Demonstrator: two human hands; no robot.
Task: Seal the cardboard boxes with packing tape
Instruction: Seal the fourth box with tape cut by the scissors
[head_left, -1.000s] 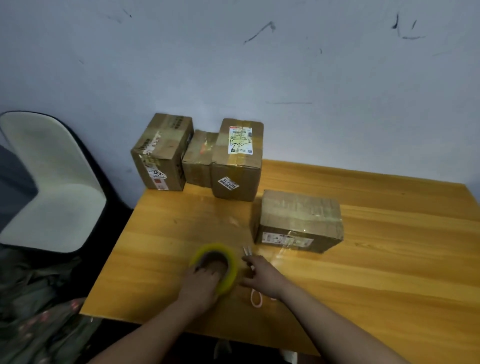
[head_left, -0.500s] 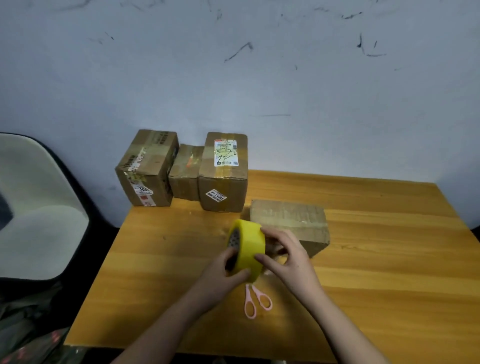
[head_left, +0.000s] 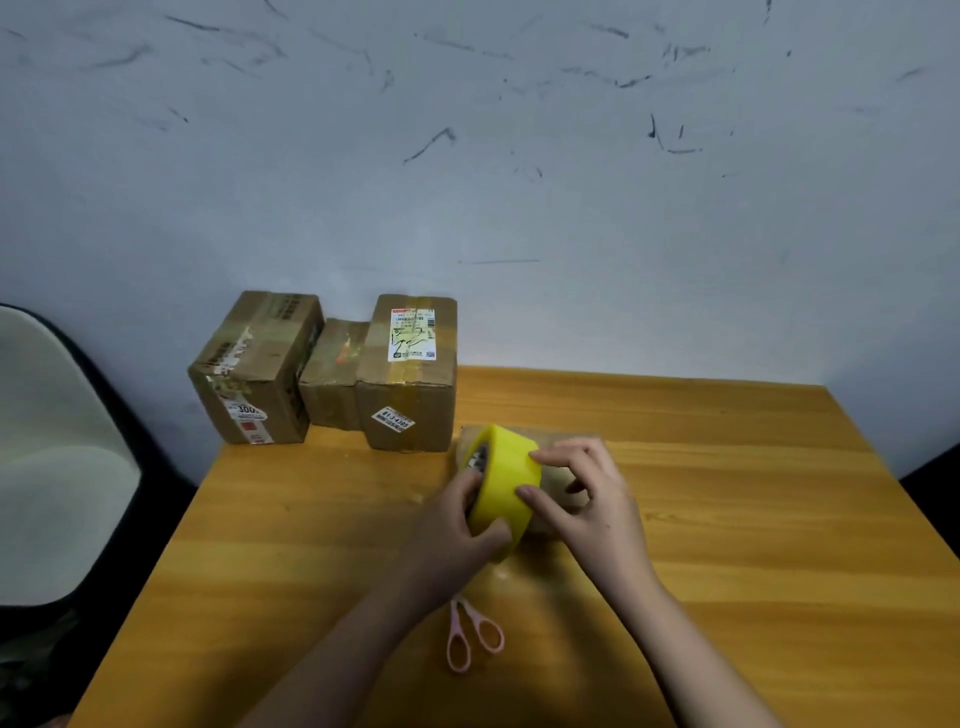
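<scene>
Here we see the yellow tape roll (head_left: 506, 486) held above the bench (head_left: 753, 519), in front of a mostly hidden cardboard box (head_left: 563, 480). The left hand (head_left: 457, 525) grips the roll; the right hand (head_left: 592, 499) pinches its outer face with curled fingertips. Pink scissors (head_left: 472, 636) lie nearer us.

The tape roll (head_left: 506, 480) is bright yellow, its core dark grey. Just near of it, the scissors (head_left: 472, 636) have pale pink handles. The table (head_left: 753, 519) is honey-orange wood with streaked grain. Beyond the roll, three brown cardboard boxes: the left one (head_left: 254, 374) has a red-and-white label, the right one (head_left: 410, 374) a white printed label. The wall (head_left: 519, 182) is grey-white with dark scuffs.
</scene>
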